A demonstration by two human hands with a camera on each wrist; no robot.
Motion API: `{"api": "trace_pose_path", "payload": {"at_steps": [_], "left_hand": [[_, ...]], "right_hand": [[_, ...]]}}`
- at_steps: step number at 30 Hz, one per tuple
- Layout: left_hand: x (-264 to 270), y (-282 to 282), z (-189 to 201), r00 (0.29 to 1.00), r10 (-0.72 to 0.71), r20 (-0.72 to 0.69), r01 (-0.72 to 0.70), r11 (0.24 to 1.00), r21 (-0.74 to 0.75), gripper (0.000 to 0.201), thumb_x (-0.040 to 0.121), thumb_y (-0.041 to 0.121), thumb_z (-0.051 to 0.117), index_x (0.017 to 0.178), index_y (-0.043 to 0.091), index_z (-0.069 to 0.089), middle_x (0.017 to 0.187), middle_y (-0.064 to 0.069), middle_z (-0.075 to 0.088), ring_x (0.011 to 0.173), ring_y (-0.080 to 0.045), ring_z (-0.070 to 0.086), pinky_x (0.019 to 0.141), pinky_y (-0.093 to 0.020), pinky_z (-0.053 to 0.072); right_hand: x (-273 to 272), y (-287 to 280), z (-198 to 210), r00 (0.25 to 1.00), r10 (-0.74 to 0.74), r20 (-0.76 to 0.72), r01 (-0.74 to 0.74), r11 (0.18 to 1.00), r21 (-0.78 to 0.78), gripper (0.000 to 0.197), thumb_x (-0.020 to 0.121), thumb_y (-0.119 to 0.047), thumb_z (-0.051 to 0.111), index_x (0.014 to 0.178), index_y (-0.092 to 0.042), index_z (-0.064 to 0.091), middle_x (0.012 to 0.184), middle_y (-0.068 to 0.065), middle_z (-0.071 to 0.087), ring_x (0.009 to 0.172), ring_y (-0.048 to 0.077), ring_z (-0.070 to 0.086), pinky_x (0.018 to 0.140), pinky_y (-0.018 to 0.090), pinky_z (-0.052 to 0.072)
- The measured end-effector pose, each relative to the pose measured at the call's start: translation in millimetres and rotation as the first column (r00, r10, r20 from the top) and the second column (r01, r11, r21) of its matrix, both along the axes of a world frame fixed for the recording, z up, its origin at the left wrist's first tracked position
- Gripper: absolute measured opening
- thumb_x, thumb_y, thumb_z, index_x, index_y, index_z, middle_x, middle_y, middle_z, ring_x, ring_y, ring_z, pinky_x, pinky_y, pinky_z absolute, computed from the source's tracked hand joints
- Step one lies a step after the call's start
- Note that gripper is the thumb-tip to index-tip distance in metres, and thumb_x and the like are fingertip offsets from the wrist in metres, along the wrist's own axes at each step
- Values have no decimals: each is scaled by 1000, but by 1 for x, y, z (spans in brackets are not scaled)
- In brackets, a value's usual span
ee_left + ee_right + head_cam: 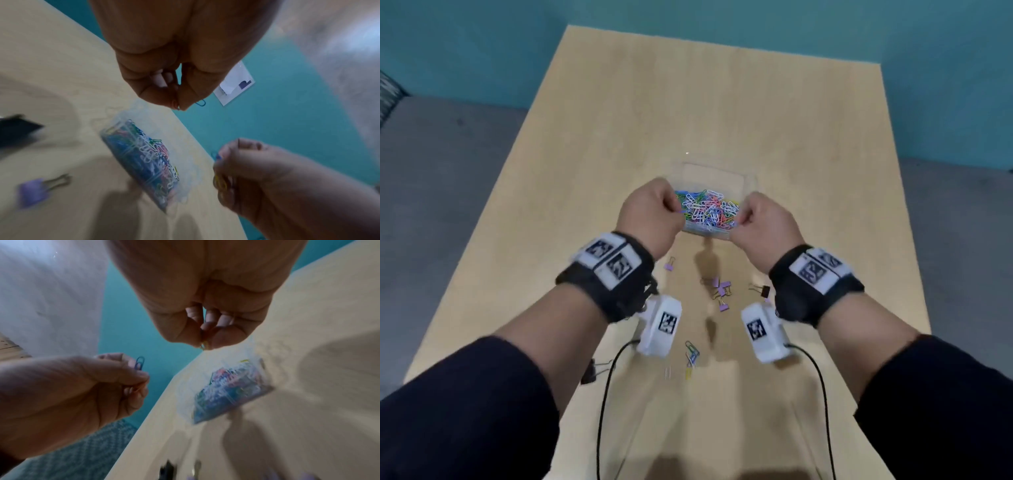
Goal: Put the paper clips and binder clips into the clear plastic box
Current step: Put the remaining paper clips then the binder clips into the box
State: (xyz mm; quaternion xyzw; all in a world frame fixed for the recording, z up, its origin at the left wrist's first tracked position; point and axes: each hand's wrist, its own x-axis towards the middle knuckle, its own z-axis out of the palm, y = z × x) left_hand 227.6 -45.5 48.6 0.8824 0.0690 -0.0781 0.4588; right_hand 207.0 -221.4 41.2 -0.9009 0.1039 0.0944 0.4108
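Observation:
The clear plastic box stands mid-table, its near half piled with coloured paper clips. My left hand hovers over the box's near left corner and pinches a few paper clips; a blue one sticks out of the fingertips. Over the near right corner my right hand pinches paper clips as well, a yellow one showing. Purple binder clips and a black binder clip lie on the table under my wrists. Loose paper clips lie nearer to me.
A single purple binder clip lies by my left wrist and another black binder clip near the table's left edge. The wooden table stretches bare behind the box to a teal wall. Wrist camera cables trail over the near table.

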Motion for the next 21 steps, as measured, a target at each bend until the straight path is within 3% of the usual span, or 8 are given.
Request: {"api": "trace_pose_path", "payload": {"at_steps": [3,6,8,11,13,15,18,21], "left_hand": [[26,-13,-5,998,-55,-5,55,998,-24,18,70,4,64,78,19,60,73,2,60,73,-24,61,69,-37,52],[16,1,-12,999,-38,27,39,998,-42,25,72,7,65,94,19,63,82,4,61,78,-21,60,79,-36,52],[-8,15,-15,999,-30,33,31,999,-11,21,77,6,61,91,21,64,78,4,62,71,-20,60,71,-30,50],[-69,27,-27,971,-206,-123,226,959,171,13,79,15,59,86,24,64,78,8,62,71,-16,59,64,-24,41],[-111,29,-40,912,-299,-279,369,896,247,6,78,28,62,81,28,56,82,11,58,78,-14,57,65,-25,39],[-146,26,-53,876,-318,-362,427,862,274,20,77,40,65,78,29,49,83,10,51,77,-14,53,64,-26,38],[-175,14,-66,907,-296,-299,394,845,362,32,76,47,67,76,25,44,81,8,45,76,-14,45,62,-27,31],[-184,12,-69,938,-252,-240,332,851,408,31,78,43,67,78,22,43,81,6,44,78,-16,43,63,-28,34]], "right_hand": [[33,7,6,1000,24,16,-23,997,-71,13,73,-16,64,85,-17,59,78,-1,61,75,22,59,62,29,47],[28,-3,9,998,33,56,-25,989,-145,17,81,-23,64,96,-16,60,93,5,64,86,25,59,78,35,49],[2,-12,7,994,51,96,-34,985,-167,8,84,-17,58,92,-17,61,90,4,65,83,24,59,75,34,47],[-58,-10,-13,980,199,-20,-200,968,-154,13,85,-10,50,88,-17,61,82,-2,63,72,16,58,66,30,43],[-98,-1,-32,919,366,-150,-386,911,-147,16,86,-11,46,93,-18,59,87,-3,59,74,16,56,67,31,42],[-129,10,-48,852,478,-212,-513,843,-164,15,88,-14,45,97,-20,56,94,-1,56,82,19,52,71,33,45],[-151,22,-60,849,495,-184,-525,828,-198,18,88,-18,48,104,-22,55,101,-4,53,93,18,47,77,33,44],[-152,32,-60,878,449,-163,-477,846,-237,13,89,-25,53,102,-22,53,99,-5,51,95,19,46,74,31,41]]}}
